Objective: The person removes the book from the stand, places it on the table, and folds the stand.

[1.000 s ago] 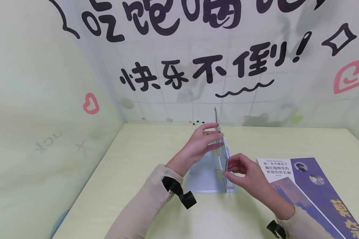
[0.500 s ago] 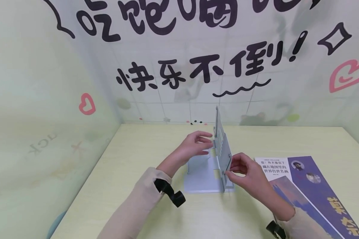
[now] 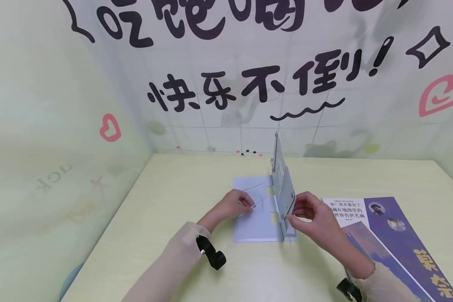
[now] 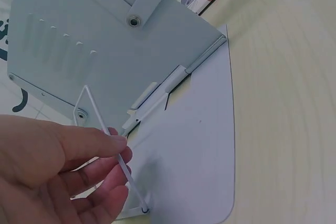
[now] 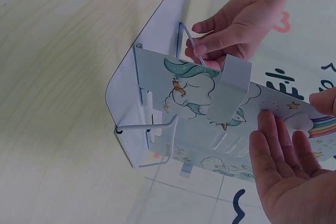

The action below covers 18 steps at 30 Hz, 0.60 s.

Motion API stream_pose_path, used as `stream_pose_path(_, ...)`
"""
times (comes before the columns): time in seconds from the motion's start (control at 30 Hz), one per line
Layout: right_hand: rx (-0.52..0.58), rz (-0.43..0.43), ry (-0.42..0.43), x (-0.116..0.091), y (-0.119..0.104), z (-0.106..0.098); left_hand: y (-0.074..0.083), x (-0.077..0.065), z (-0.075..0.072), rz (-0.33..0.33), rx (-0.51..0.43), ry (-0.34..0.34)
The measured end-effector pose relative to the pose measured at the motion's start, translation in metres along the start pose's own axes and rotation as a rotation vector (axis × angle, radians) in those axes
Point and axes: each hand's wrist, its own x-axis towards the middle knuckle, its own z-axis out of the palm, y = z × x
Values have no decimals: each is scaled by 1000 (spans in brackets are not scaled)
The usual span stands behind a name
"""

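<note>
A pale metal book stand stands on the table, its back panel (image 3: 283,188) raised steeply from a flat base plate (image 3: 254,230). My left hand (image 3: 234,203) is low over the base, behind the panel. Its thumb and fingers pinch a thin bent wire prop (image 4: 128,174), whose foot meets the base plate. On the other side, my right hand (image 3: 313,214) holds the panel near its edge. In the right wrist view, the panel's front (image 5: 184,93) carries a unicorn and rainbow print, and a folded metal strip (image 5: 231,87) crosses it. Another wire bracket (image 5: 152,127) sticks out at the base.
A purple and white book (image 3: 392,235) lies on the table right of the stand, partly under my right forearm. Behind the table (image 3: 196,176) rises a printed wall cloth (image 3: 211,138), with another along the left side.
My left hand has left the upper panel and moved down and left, now pinching the wire prop. The panel has turned to show more of its face; my right hand stays at its edge.
</note>
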Motion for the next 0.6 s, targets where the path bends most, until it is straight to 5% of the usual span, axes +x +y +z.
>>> stream_pose_path(0.37,-11,5,5,-2,0,-1,-12,6,14,82,-111,27)
stream_pose_path(0.6,-7,-15,-12,1,0,1,-13,7,19,91,-18,56)
